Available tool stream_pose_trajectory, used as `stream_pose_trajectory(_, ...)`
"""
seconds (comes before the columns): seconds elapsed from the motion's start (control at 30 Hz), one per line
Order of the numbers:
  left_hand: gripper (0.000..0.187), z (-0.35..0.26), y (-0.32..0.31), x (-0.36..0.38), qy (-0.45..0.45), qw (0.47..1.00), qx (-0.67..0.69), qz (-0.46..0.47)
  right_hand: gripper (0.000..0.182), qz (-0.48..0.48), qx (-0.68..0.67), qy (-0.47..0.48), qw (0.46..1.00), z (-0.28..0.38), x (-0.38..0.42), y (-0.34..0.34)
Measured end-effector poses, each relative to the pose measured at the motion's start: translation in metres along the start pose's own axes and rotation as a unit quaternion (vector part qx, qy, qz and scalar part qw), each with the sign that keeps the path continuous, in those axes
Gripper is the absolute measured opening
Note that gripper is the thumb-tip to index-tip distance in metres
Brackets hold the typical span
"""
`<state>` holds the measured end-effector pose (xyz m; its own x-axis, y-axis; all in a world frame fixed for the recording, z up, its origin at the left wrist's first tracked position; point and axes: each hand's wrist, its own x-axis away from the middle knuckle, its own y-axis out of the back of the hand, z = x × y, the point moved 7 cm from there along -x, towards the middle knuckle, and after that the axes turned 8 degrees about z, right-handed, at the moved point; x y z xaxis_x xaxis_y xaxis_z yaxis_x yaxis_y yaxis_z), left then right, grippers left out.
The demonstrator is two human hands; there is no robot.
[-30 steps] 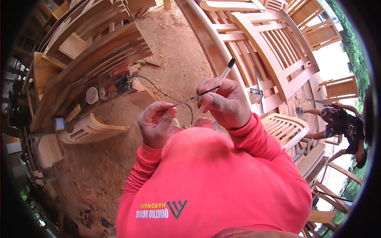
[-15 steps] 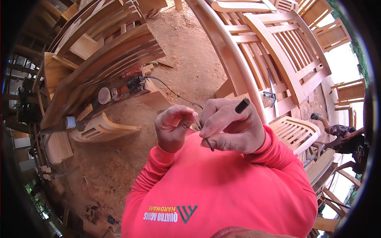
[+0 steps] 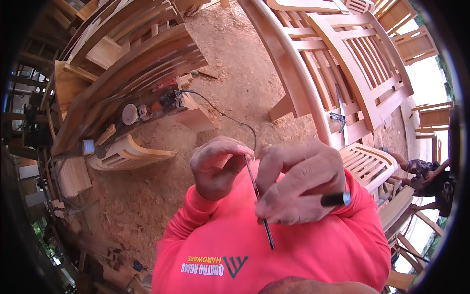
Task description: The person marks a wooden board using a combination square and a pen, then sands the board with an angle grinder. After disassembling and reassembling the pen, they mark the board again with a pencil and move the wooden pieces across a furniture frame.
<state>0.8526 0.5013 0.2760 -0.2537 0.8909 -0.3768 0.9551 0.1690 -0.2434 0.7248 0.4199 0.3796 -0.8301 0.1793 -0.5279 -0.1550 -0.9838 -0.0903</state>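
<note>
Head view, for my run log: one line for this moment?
left hand: pinches rod top | right hand: grips rod, pen | backdrop: chairs

Slatted wooden chair frames (image 3: 352, 63) stand on the sawdust-covered dirt floor (image 3: 235, 73). At the left, curved wooden parts (image 3: 132, 59) are stacked, with a power tool (image 3: 164, 100) and its black cord (image 3: 230, 120) beside them. 1 co-worker (image 3: 431, 179) crouches at the right edge.

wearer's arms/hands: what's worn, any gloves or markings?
Both the left hand and the right hand are bare: no gloves, and no rings or watch that I can see. Long coral-red sleeves reach both wrists. The shirt front carries a printed logo with white, yellow and dark green lettering.
</note>
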Motion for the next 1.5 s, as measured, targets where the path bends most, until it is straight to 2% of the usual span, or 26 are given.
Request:
stream_pose_trajectory(0.03, 0.014, 0.008, 0.000, 0.002, 0.017, 1.000, 0.024, -0.011, 0.013, -0.008, 0.019, -0.016, 1.000, -0.003, 0.001, 0.004)
stream_pose_trajectory(0.13, 0.015, 0.029, 0.005, 0.003, 0.085, 0.992, 0.082, -0.032, 0.018, -0.117, 0.010, -0.046, 0.992, -0.021, 0.011, 0.017)
stream_pose_trajectory(0.4, 0.013, 0.033, 0.005, -0.002, 0.066, 0.997, 0.020, -0.028, 0.011, -0.104, 0.055, -0.039, 0.992, -0.028, 0.016, 0.021)
stream_pose_trajectory(0.6, 0.014, 0.036, 0.003, -0.002, 0.062, 0.997, 0.027, -0.028, 0.013, -0.115, 0.009, -0.062, 0.991, -0.031, 0.019, 0.023)
stream_pose_trajectory(0.7, 0.014, 0.036, 0.002, -0.002, 0.061, 0.997, 0.024, -0.026, 0.013, -0.090, 0.068, -0.030, 0.993, -0.028, 0.019, 0.025)
stream_pose_trajectory(0.9, 0.014, 0.034, 0.002, -0.005, 0.052, 0.998, 0.013, -0.029, 0.015, -0.104, 0.014, -0.057, 0.993, -0.028, 0.020, 0.024)
stream_pose_trajectory(1.0, 0.015, 0.036, 0.003, -0.002, 0.062, 0.997, 0.012, -0.036, 0.017, -0.095, -0.024, -0.058, 0.993, -0.028, 0.019, 0.023)
stream_pose_trajectory(1.07, 0.017, 0.029, 0.002, -0.004, 0.055, 0.997, 0.028, -0.037, 0.017, -0.062, 0.009, -0.043, 0.997, -0.019, 0.013, 0.021)
stream_pose_trajectory(1.1, 0.019, 0.022, -0.001, -0.007, 0.033, 0.998, 0.029, -0.036, 0.016, -0.028, 0.031, -0.033, 0.999, -0.009, 0.007, 0.018)
stream_pose_trajectory(1.2, 0.020, -0.006, -0.007, -0.007, -0.018, 0.999, -0.046, 0.008, 0.017, 0.033, -0.022, 0.006, 0.999, 0.011, -0.002, 0.002)
stream_pose_trajectory(1.3, 0.020, -0.033, -0.014, -0.017, -0.064, 0.995, -0.072, 0.036, 0.016, 0.058, -0.042, 0.070, 0.995, 0.025, -0.009, -0.008)
stream_pose_trajectory(1.5, 0.021, -0.045, -0.017, -0.023, -0.077, 0.994, -0.055, 0.051, 0.018, 0.060, -0.079, 0.087, 0.991, 0.030, -0.012, -0.010)
